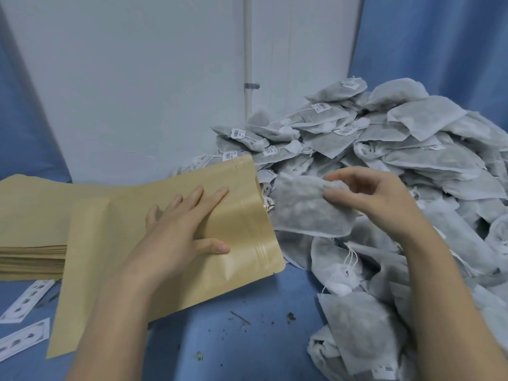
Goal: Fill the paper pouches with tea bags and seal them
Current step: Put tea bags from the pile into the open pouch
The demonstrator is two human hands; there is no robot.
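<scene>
A brown paper pouch lies tilted on the blue table, its open zip mouth pointing right. My left hand rests flat on it with straight fingers. My right hand pinches the top edge of a grey-white tea bag, which hangs right at the pouch's mouth. Whether the bag's left edge is inside the mouth I cannot tell.
A large heap of tea bags with strings and barcode tags fills the right side. A stack of flat brown pouches sits at the left. White label strips lie at the lower left. Tea crumbs dot the blue table. A white wall stands behind.
</scene>
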